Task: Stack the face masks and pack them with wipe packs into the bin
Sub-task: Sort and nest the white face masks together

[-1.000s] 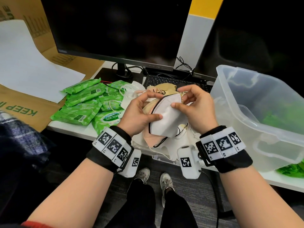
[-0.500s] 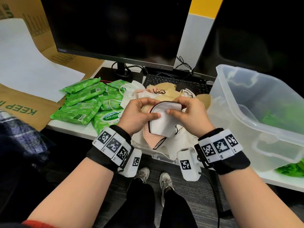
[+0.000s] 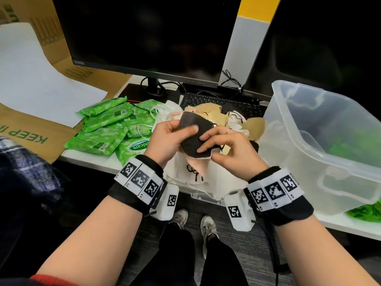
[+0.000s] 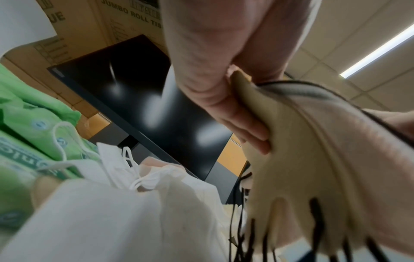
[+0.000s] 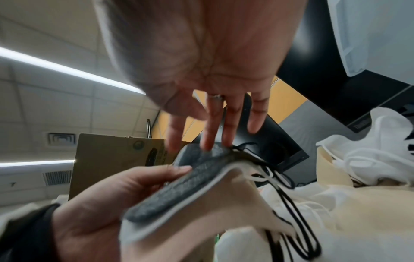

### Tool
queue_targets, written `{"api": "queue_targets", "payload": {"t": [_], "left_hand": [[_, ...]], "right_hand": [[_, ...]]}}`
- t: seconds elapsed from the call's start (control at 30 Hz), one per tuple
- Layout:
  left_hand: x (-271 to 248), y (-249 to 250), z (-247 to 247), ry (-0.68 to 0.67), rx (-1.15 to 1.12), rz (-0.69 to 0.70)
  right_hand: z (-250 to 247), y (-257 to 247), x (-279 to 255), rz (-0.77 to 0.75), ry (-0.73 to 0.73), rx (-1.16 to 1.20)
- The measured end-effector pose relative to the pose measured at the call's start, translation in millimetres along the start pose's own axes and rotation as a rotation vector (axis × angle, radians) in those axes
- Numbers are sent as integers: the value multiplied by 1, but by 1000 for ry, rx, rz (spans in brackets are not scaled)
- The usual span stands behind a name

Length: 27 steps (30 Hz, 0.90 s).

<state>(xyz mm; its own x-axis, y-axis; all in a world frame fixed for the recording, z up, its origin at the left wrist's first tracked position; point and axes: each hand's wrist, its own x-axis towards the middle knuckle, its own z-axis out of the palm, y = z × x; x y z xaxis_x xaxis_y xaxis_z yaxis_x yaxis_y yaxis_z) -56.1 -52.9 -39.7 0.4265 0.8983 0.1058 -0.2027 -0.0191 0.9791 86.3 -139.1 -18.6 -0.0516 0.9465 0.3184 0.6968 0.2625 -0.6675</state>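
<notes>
Both hands at work above the near edge of the desk point(image 3: 97, 159): left hand point(image 3: 167, 139) gripping a small stack of folded fabric face masks, dark grey one point(image 3: 193, 133) on top, thumb across it; right hand point(image 3: 224, 149) with near-straight fingers laid flat on that stack. Loose pale masks point(image 3: 208, 112) heaped beneath. Green wipe packs point(image 3: 107, 129) toward the left edge. Clear plastic bin point(image 3: 321, 141) at the right edge.

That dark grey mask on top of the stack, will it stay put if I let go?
Probably not. The grey mask looks thin and floppy, bending over the left hand. It seems light, and its loose ear loops could snag the right hand.
</notes>
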Motion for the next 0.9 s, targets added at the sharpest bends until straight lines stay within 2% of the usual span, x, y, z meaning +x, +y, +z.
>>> {"api": "queue_targets", "payload": {"t": [0.1, 0.17, 0.27, 0.43, 0.53, 0.7, 0.9], "left_hand": [[0, -4, -2, -37, 81, 74], [-2, -3, -2, -74, 123, 102], [-6, 1, 2, -157, 156, 134], [-6, 1, 2, -159, 179, 138], [-6, 0, 1, -152, 142, 137], [-6, 2, 3, -229, 131, 168], [-7, 5, 3, -316, 89, 170]], "right_hand": [[-5, 0, 3, 47, 97, 40], [-8, -1, 7, 30, 175, -33], [-9, 0, 14, 44, 169, -143], [-12, 1, 15, 48, 230, -122], [-17, 3, 15, 65, 179, -71], [-21, 2, 17, 96, 105, 14], [-24, 0, 19, 108, 120, -39]]}}
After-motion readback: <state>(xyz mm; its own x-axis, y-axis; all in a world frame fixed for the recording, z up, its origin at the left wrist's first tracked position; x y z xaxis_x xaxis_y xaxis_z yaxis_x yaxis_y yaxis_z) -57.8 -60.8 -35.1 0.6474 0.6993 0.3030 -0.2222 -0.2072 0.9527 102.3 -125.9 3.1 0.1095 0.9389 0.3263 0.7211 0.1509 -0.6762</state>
